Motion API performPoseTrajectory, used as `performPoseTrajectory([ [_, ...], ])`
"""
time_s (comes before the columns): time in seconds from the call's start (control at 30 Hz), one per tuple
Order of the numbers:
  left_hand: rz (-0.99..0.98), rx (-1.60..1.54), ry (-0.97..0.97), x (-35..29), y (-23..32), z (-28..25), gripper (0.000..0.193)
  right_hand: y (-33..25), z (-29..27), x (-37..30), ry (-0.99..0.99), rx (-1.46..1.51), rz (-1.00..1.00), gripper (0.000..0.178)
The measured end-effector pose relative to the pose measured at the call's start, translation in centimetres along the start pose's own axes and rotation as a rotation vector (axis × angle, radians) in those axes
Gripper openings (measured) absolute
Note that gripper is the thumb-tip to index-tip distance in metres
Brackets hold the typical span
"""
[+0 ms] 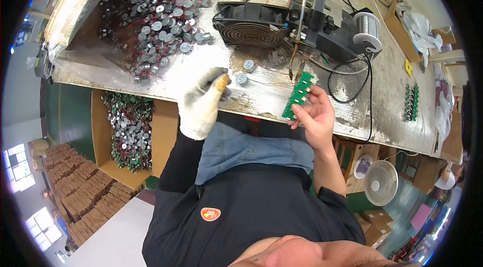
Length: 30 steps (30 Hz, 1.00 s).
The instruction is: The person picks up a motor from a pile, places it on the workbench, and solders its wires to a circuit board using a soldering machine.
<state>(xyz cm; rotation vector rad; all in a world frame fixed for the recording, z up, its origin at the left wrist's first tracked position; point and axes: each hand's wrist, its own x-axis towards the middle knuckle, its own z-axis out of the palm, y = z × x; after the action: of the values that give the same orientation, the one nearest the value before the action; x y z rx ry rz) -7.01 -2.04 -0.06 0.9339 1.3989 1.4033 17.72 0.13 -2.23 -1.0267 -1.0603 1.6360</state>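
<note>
My right hand (317, 116) grips a green strip of circuit boards (300, 97) by its lower part, just over the table's near edge. The strip's upper end lies close under the tip of a soldering iron (291, 70) mounted on a stand. In a white glove with stained fingertips, my left hand (201, 98) is closed, thumb against curled fingers; what they hold, if anything, is hidden. Right of those fingertips, two small round grey motor-like parts (242, 79) lie on the table, thin wires running from one toward the iron.
A big heap of similar wired round parts (161, 25) covers the table's left. Behind stand a black fan (251, 28) and a solder spool (367, 30). A black cable (371, 91) loops at right, before more green boards (411, 102). A filled carton (128, 134) sits below left.
</note>
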Motion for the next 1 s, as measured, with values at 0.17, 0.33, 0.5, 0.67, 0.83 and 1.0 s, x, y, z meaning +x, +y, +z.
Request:
performPoseTrajectory([
  [0.17,-0.116,0.026,-0.04,-1.2,-1.0,2.3,0.023,-0.4,0.2,0.1,-0.032,0.031,0.042,0.049],
  [0.33,-0.104,0.21,-0.118,-1.6,-0.2,4.2,0.02,-0.5,-0.2,0.0,-0.066,0.007,0.063,0.057],
  [0.5,-0.297,0.035,-0.134,-1.5,-0.4,5.2,0.022,-0.8,0.1,-0.1,-0.05,0.023,0.068,0.056],
  [0.67,-0.285,0.121,-0.186,-1.2,-0.5,5.8,0.019,-1.3,0.1,-0.1,-0.072,0.023,0.073,0.055],
  [0.83,-0.05,0.219,-0.193,-1.2,-1.3,6.7,0.012,-1.1,0.2,-0.2,-0.084,0.037,0.073,0.056],
  [1.0,-0.044,0.306,-0.272,-0.8,-0.4,7.2,0.013,-0.8,0.1,-0.3,-0.07,0.059,0.073,0.058],
])
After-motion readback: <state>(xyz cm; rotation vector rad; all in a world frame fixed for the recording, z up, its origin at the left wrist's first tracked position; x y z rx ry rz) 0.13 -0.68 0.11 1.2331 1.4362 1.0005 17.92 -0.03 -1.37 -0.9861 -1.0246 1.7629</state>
